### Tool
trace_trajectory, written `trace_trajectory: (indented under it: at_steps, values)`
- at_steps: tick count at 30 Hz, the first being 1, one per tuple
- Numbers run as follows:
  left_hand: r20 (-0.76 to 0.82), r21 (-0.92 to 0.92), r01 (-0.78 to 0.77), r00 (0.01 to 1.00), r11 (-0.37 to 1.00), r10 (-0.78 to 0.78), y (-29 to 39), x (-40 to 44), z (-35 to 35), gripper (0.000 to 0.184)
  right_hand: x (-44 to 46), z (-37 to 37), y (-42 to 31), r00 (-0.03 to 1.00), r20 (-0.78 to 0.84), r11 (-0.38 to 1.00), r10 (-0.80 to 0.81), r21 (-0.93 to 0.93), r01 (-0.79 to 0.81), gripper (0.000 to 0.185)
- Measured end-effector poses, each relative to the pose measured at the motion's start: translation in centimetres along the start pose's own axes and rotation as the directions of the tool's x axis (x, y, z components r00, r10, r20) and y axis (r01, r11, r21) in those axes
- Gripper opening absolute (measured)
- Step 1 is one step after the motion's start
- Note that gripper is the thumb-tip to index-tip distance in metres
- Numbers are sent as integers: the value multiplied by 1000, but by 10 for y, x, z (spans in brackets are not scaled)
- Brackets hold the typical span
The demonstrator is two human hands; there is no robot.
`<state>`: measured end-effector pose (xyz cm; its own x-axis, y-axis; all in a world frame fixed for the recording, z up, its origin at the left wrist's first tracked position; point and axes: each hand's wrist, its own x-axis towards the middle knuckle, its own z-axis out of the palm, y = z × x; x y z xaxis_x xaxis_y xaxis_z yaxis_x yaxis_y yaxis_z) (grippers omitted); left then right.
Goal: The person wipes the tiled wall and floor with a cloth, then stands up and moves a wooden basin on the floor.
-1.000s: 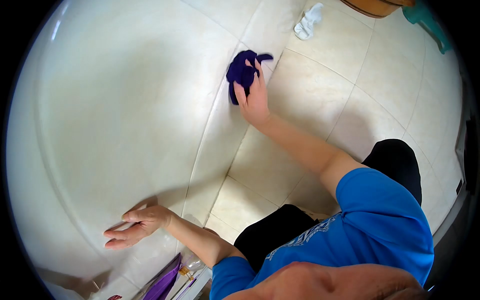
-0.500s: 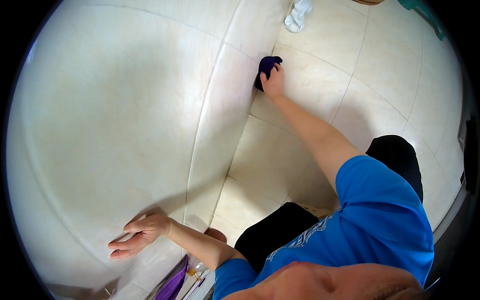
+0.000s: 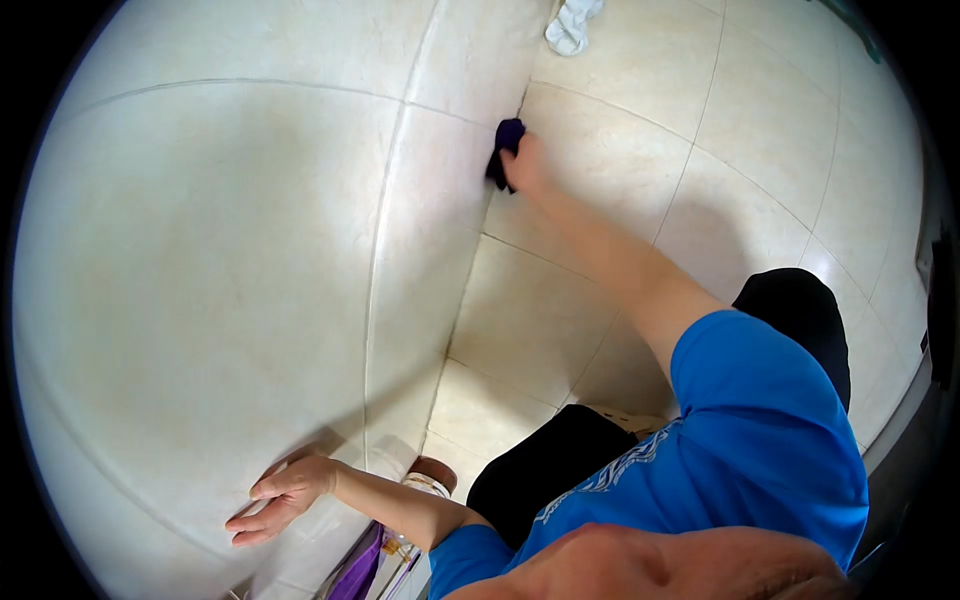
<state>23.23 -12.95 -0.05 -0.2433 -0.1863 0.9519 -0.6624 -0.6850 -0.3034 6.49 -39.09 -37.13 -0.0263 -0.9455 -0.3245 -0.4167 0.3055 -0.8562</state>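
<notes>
A dark purple cloth (image 3: 505, 150) is bunched under my right hand (image 3: 525, 165), whose fingers are closed on it. The cloth presses into the corner where the pale tiled wall (image 3: 230, 250) meets the tiled floor (image 3: 640, 110). Motion blurs my right hand a little. Down at the lower left, my left hand (image 3: 285, 495) is against the wall with its fingers apart and nothing in it.
A white crumpled cloth (image 3: 572, 28) lies on the floor near the wall. Beside my left forearm are a jar with a brown lid (image 3: 433, 472) and a purple item (image 3: 357, 572). My knees, in black, are bent over the floor. A green object (image 3: 858, 28) shows at the upper right edge.
My right hand has moved the purple cloth off the lower wall band into the wall-floor corner, then slightly along it. The view has shifted; my left hand stays against the wall.
</notes>
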Motion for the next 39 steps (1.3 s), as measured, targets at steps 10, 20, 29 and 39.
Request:
trace_trajectory:
  at_steps: [10,20,29,39]
  values:
    - [-19,-19,22,1000,1000,-23,-2,-3,4,46,-70,13,14,976,71,973,-206,-92,213,43]
    - [-38,-69,18,999,997,-20,6,1,4,47,-76,20,7,988,133,984,-80,170,56,33]
    - [20,-5,54,998,999,-54,8,-1,3,48,-134,-37,-111,971,-79,818,-228,526,235,56]
    - [81,70,56,995,996,-62,9,-2,1,49,-86,46,4,995,90,990,43,129,-54,60]
